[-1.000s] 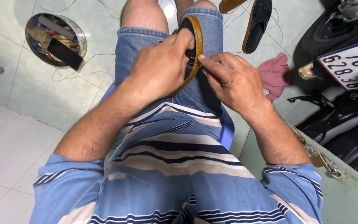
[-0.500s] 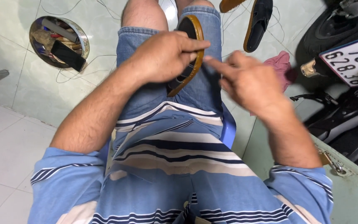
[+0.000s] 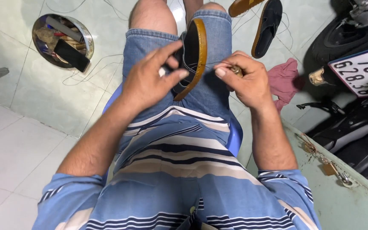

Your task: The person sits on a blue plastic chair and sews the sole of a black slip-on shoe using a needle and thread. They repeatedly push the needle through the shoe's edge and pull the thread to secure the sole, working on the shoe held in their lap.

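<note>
While the left hand [image 3: 150,81] pinches its fingers on the black shoe [image 3: 191,55] lying on the lap, the right hand [image 3: 243,79] clamps a small brownish tool [image 3: 235,70] beside the tan sole; a pink rag [image 3: 283,81] lies near

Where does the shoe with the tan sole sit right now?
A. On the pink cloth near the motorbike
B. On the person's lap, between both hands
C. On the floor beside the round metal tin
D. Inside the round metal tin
B: the shoe lies on the denim shorts, with the left hand at one side and the right hand at the other.
</note>
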